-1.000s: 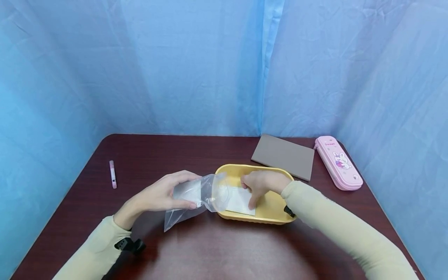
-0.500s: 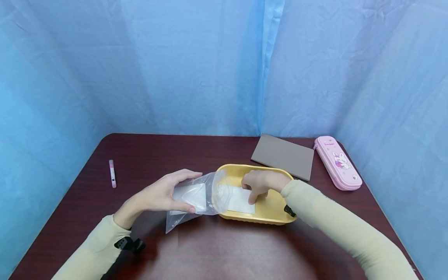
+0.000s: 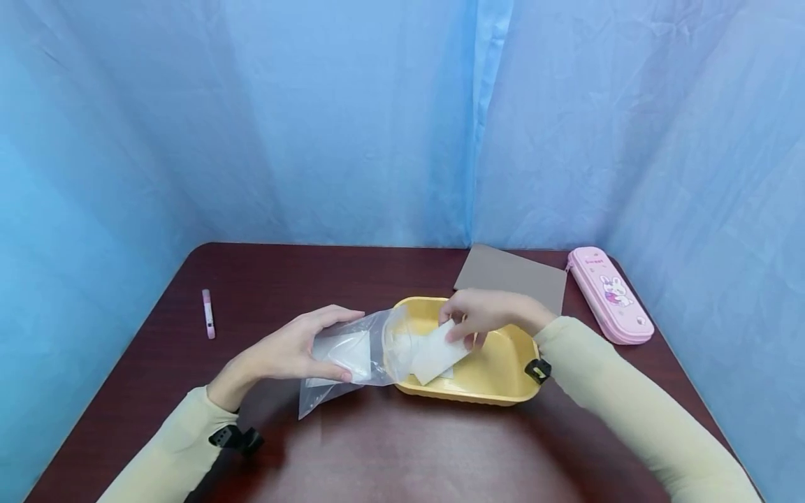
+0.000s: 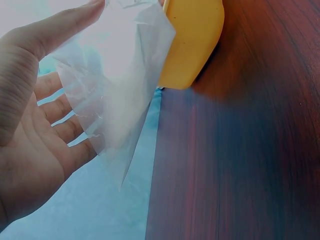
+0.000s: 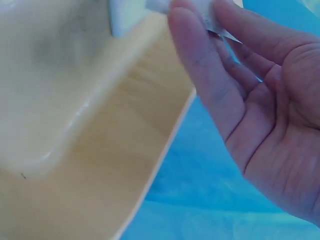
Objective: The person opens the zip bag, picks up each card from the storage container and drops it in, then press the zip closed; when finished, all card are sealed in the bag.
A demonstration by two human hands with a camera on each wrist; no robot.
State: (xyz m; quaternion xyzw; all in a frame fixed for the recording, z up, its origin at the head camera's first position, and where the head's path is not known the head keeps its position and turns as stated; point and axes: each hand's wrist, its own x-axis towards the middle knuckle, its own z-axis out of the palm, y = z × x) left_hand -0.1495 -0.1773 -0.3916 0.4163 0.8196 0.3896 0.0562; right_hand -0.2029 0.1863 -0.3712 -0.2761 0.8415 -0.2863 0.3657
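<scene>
My left hand holds a clear plastic bag, thumb on the near side and fingers on the far side. Inside the bag shows something flat and white. The bag's mouth overlaps the left end of a yellow plastic basin. Over that basin my right hand pinches a flat white rectangular piece, like folded paper, tilted, its left end at the bag's mouth. In the right wrist view thumb and fingers meet on the white piece. Another white edge shows beneath it in the basin.
A grey-brown flat board or notebook lies behind the basin, partly covered by the right hand. A pink pencil case is at the table's right edge, and a pink-and-white pen at the left. Blue curtains surround the dark wooden table.
My right hand has risen inside the basin and lifted the white piece, turning it slanted towards the bag. The white contents slid slightly right within the bag; my left hand barely moved.
</scene>
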